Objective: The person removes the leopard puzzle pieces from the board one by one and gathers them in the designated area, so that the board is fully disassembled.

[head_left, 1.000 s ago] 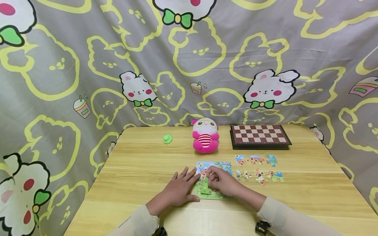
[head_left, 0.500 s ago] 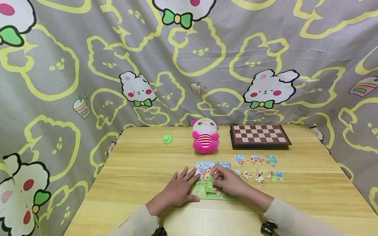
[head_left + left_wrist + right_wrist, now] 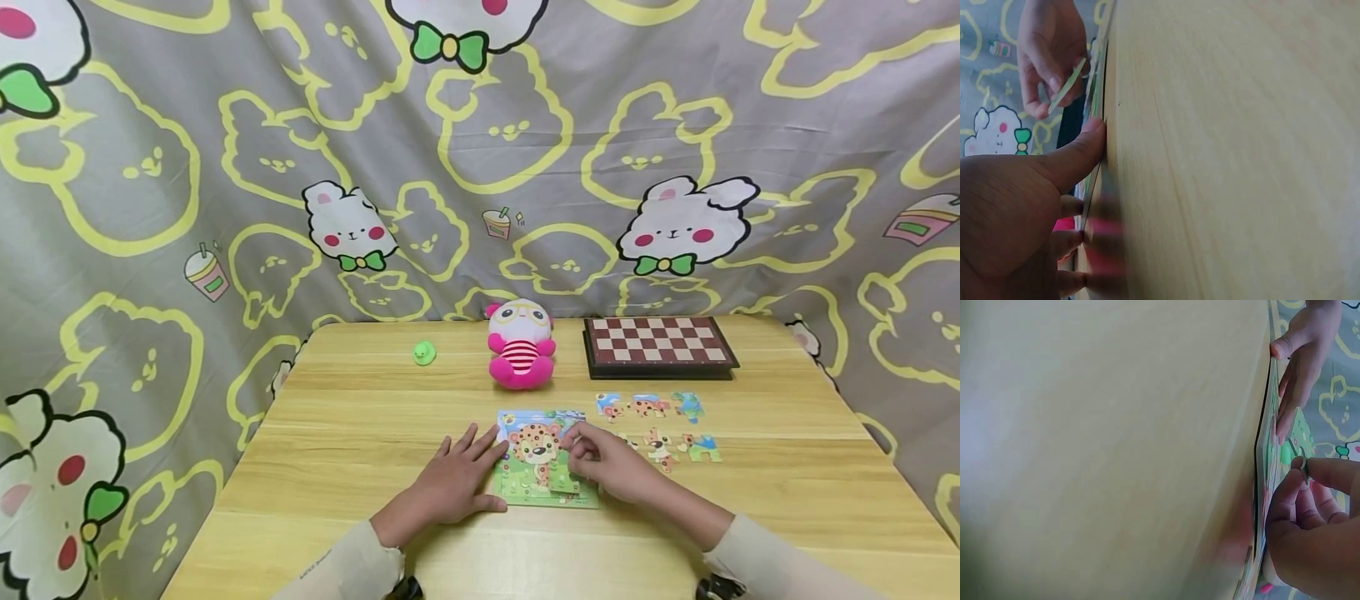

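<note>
A jigsaw puzzle board [image 3: 517,498] with a spotted cartoon animal lies flat on the table in the head view. My left hand [image 3: 450,483] rests along its left edge, fingers spread and straight. In the left wrist view the thumb of the left hand [image 3: 1029,194] touches the board's edge. Over the board's right part, my right hand [image 3: 607,462] pinches a green puzzle piece [image 3: 564,477] between thumb and fingertips. The right wrist view shows that piece [image 3: 1299,434] tilted up off the board, with the right hand [image 3: 1316,525] gripping its edge.
Several loose puzzle pieces [image 3: 649,407] lie in two rows right of the board. Behind stand a pink panda plush [image 3: 522,354], a checkered game board [image 3: 660,343] and a small green duck [image 3: 424,353]. A patterned curtain [image 3: 450,150] hangs beyond the table [image 3: 360,417].
My right hand has moved to the right across the board with the green puzzle piece, uncovering the cartoon animal's face. The left hand has stayed in place.
</note>
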Action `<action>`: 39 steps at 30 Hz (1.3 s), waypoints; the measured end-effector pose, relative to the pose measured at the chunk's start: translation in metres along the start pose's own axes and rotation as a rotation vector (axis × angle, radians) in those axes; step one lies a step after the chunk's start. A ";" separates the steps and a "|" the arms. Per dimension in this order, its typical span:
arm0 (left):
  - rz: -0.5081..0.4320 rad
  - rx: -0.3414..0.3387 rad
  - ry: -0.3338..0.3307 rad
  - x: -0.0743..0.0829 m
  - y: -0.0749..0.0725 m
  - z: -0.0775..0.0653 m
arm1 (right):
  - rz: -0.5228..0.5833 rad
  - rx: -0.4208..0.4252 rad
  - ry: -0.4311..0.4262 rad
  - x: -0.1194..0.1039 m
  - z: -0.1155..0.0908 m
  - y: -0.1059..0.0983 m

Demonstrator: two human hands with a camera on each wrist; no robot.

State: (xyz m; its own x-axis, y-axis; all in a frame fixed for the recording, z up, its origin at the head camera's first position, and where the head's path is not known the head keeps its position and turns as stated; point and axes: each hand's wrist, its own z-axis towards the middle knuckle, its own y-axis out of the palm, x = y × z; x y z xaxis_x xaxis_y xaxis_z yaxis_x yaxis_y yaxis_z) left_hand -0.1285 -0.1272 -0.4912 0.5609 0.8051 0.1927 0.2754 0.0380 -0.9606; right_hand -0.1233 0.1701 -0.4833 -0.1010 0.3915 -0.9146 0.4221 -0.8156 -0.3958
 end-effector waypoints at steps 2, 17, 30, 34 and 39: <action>-0.003 0.001 0.002 0.000 -0.001 0.000 | 0.002 0.004 0.005 0.002 -0.004 -0.004; -0.011 -0.002 0.003 0.003 -0.005 -0.002 | -0.055 0.044 0.011 0.023 -0.034 -0.035; -0.015 -0.002 -0.005 0.002 -0.003 -0.001 | -0.153 0.060 0.058 0.028 -0.046 -0.041; -0.016 -0.005 -0.008 0.001 -0.002 -0.001 | -0.198 0.074 0.054 0.029 -0.047 -0.041; -0.014 -0.002 0.000 0.002 -0.003 -0.002 | -0.245 0.093 0.057 0.029 -0.048 -0.038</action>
State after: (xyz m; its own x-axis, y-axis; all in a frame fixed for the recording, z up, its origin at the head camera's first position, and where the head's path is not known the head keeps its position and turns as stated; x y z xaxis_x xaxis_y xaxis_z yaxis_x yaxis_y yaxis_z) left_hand -0.1271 -0.1271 -0.4872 0.5572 0.8044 0.2063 0.2847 0.0483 -0.9574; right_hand -0.0991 0.2331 -0.4911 -0.1377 0.6034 -0.7855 0.3069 -0.7280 -0.6130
